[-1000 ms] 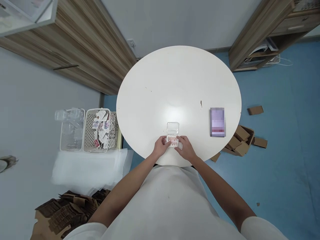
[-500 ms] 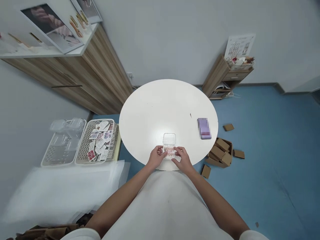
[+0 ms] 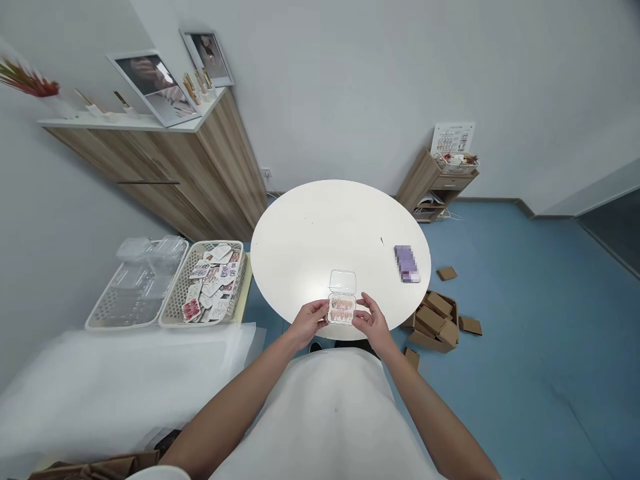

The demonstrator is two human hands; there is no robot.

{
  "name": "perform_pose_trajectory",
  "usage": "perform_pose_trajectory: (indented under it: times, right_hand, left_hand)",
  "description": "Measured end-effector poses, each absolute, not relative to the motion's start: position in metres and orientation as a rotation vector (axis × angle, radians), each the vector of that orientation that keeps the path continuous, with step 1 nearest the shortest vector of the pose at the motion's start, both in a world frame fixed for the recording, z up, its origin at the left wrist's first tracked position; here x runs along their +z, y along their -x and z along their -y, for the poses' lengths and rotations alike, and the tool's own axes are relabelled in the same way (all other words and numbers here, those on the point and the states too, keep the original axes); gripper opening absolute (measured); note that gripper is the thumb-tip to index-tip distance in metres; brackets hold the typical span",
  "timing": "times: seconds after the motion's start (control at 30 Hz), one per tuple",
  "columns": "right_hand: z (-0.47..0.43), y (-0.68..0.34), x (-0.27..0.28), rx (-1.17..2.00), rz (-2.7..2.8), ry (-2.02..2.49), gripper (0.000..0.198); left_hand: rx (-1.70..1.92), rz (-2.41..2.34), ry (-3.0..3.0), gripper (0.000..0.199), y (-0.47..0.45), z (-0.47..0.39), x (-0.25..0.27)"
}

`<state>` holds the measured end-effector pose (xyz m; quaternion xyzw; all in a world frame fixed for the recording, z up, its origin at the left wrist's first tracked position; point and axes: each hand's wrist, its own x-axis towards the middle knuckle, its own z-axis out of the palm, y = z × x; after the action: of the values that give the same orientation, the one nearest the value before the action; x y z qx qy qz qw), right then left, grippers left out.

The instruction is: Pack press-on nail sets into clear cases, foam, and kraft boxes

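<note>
Cards [image 3: 213, 283] are piled in a basket [image 3: 175, 307] at the left. The case [image 3: 343, 311] is pinched at its left edge by the left hand [image 3: 306, 325], near the close edge of the desk [image 3: 320, 220]; whether it is lifted cannot be told. Two rows of pinkish nails [image 3: 342, 304] are held inside, and the lid [image 3: 343, 281] is tilted open. It is probably best held level, with the nails left untouched. At its right edge the right hand's [image 3: 375, 327] thumb and fingers are parted; whether any grip is made there cannot be told.
</note>
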<state>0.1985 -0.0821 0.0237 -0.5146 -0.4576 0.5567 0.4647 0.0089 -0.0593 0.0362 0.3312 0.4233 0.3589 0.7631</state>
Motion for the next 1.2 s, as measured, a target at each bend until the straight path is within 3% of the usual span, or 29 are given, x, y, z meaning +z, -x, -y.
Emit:
perform_pose_trajectory:
  times: [0.13,0.33,0.53,0.7,1.2]
  right_hand:
    - [0.066,-0.195,0.034,1.545,1.059,1.253,0.045]
    - [0.051,-0.194,0.049,1.506,1.039,1.306,0.045]
    - [0.059,-0.197,0.064,1.67,0.858,1.198,0.037]
    - [0.07,-0.196,0.068,1.73,0.751,1.117,0.046]
    - [0.094,-0.204,0.055,1.72,0.65,1.296,0.045]
  left_hand:
    - [0.746,-0.885,-0.719,0.038,-0.005,0.06,0.042]
    - [0.714,-0.88,-0.6,0.027,-0.008,0.061,0.04]
    - [0.738,-0.834,-0.407,0.022,-0.013,0.061,0.04]
    - [0.831,-0.849,-0.342,0.02,-0.02,0.063,0.034]
    - [0.897,-0.811,-0.347,0.026,-0.04,0.077,0.029]
